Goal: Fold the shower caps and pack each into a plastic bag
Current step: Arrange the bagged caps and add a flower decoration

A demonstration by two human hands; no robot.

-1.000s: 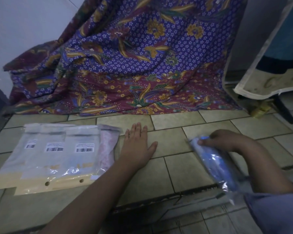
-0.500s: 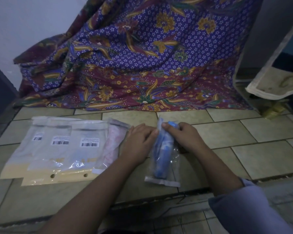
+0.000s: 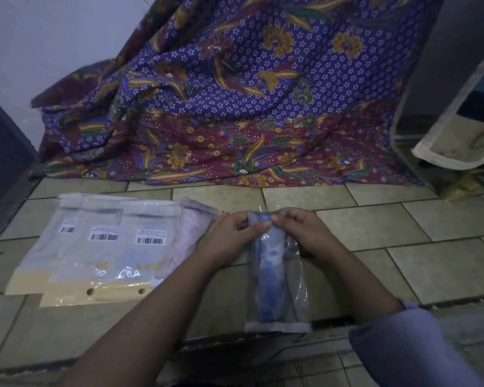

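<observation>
Batik cloth [image 3: 235, 93] draped behind the tiled floor [image 3: 403, 233]. At left, a row of packed bags [image 3: 104, 244] with barcode labels, overlapping. At centre, a clear plastic bag [image 3: 296, 275] running lengthwise toward the person, with the folded blue shower cap [image 3: 271, 269] inside it. The left hand [image 3: 229, 233] and right hand [image 3: 302, 227] each hold a narrow grip, pinching the bag's far mouth. A second ago the left hand lay flat on the floor and the right alone carried the bag. The cap appears packed, and closing the mouth is judged the step in hand.
</observation>
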